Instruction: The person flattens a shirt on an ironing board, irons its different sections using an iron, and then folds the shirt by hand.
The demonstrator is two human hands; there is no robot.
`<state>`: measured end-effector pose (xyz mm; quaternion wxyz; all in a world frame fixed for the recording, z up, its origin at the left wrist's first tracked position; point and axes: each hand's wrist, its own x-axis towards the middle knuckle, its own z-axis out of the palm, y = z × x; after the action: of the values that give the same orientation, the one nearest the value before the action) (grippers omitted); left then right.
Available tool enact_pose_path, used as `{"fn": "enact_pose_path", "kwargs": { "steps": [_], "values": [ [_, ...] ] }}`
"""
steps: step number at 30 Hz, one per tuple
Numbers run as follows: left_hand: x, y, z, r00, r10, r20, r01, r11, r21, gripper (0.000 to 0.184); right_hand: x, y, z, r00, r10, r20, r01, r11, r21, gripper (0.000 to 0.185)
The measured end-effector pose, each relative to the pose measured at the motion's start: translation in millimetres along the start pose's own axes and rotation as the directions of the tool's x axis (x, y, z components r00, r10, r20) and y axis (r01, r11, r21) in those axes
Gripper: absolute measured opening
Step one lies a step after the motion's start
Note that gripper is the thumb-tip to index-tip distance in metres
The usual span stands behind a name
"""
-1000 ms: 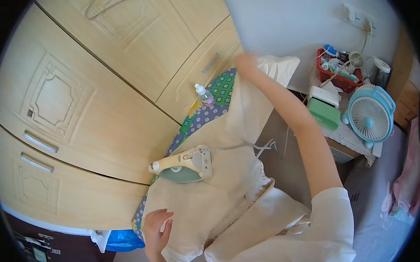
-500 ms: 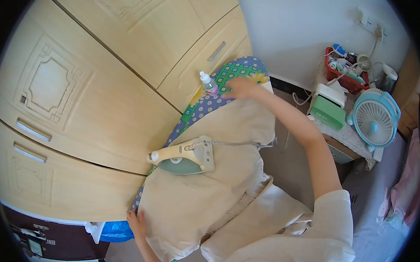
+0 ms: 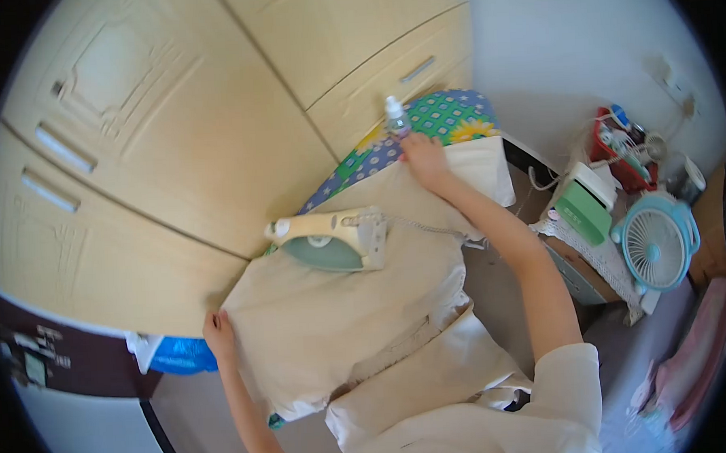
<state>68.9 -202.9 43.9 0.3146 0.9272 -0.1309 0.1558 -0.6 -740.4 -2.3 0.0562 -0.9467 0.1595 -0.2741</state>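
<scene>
A cream-coloured cloth garment [image 3: 326, 309] lies spread over a patterned ironing board [image 3: 447, 113], its lower part bunched toward me. My left hand [image 3: 220, 338] pinches the garment's left edge. At the far end, my right hand [image 3: 426, 160] has its fingers closed at the upper edge of the cloth, just below a clear spray bottle [image 3: 397, 120] with a white top. Between my hands a cream and green iron [image 3: 331, 240] rests on its side on the garment, its cord trailing right.
Wooden cabinets [image 3: 165, 154] border the board's far left side. On the right, a small bedside table [image 3: 579, 270] carries a blue fan [image 3: 656, 250], a green and white box [image 3: 583, 213] and a red basket [image 3: 619, 150]. A blue bag [image 3: 182, 356] sits at the left.
My right hand has come down from beside the spray bottle onto the cloth's upper edge. My left hand now pinches the left edge, and the cloth there is pulled outward. The view has shifted.
</scene>
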Motion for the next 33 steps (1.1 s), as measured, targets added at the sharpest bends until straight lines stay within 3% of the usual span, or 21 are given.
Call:
{"fn": "enact_pose_path", "kwargs": {
  "steps": [1,5,7,8,10,11,12,13,14,15,17,20,22,24,26,29,33],
  "values": [
    [1,4,-2,1.0,-0.004,-0.006,0.004,1.0,0.022,0.021,-1,1,1,0.997,-0.006,-0.073,0.002,0.999,-0.047,0.024],
    [-3,-35,-1,0.997,-0.068,0.037,0.065,0.995,0.076,0.023,-5,4,-3,0.996,0.068,0.065,-0.06,0.991,-0.12,0.021],
    [-7,-31,2,0.982,-0.101,0.162,0.101,0.995,0.007,0.025,-5,4,-9,0.997,0.021,0.07,-0.014,0.995,-0.095,0.02],
    [-6,-25,-1,0.982,-0.119,0.149,0.119,0.993,0.009,0.025,-3,3,-14,0.998,0.008,0.066,-0.002,0.996,-0.085,0.02],
    [-9,-3,-9,0.966,-0.152,0.207,0.1,0.965,0.241,0.017,8,1,-34,0.988,0.018,0.155,-0.017,1.0,-0.005,0.021],
    [-13,6,-9,0.966,-0.168,0.197,0.12,0.964,0.237,0.017,15,-3,-46,0.97,0.041,0.24,-0.059,0.996,0.067,0.023],
    [-17,15,-8,0.995,0.02,0.101,-0.055,0.931,0.36,0.023,21,-14,-59,0.97,0.022,0.241,-0.04,0.997,0.067,0.023],
    [-20,23,-3,0.975,0.218,0.032,-0.205,0.846,0.492,0.034,26,-29,-71,0.964,-0.036,0.263,-0.063,0.931,0.359,0.025],
    [-21,32,5,0.948,0.3,0.104,-0.316,0.873,0.37,0.045,30,-48,-86,0.956,-0.097,0.276,-0.098,0.782,0.616,0.027],
    [-25,42,15,0.908,0.386,0.165,-0.416,0.878,0.235,0.056,31,-78,-110,0.936,-0.17,0.309,-0.048,0.807,0.589,0.027],
    [-41,90,31,0.822,0.408,0.397,-0.491,0.861,0.132,0.064,21,-137,-126,0.892,-0.331,0.308,0.119,0.83,0.545,0.03],
    [-80,108,65,0.831,0.291,0.473,-0.422,0.885,0.197,0.074,-5,-188,-95,0.832,-0.535,0.148,0.467,0.819,0.333,0.042],
    [-94,105,77,0.879,0.271,0.393,-0.413,0.843,0.344,0.081,-8,-203,-76,0.852,-0.476,0.22,0.427,0.873,0.236,0.043],
    [-97,106,69,0.872,0.247,0.422,-0.409,0.843,0.35,0.081,-3,-207,-76,0.867,-0.414,0.278,0.394,0.91,0.128,0.044],
    [-102,101,61,0.866,0.21,0.454,-0.393,0.847,0.358,0.081,4,-201,-79,0.869,-0.378,0.319,0.276,0.906,0.321,0.045],
    [-110,88,47,0.868,0.246,0.431,-0.42,0.827,0.373,0.077,9,-192,-79,0.828,-0.514,0.226,0.442,0.845,0.302,0.046],
    [-123,79,18,0.881,0.112,0.459,-0.328,0.845,0.422,0.072,7,-188,-88,0.803,-0.531,0.272,0.442,0.835,0.327,0.043]
  ]
}}
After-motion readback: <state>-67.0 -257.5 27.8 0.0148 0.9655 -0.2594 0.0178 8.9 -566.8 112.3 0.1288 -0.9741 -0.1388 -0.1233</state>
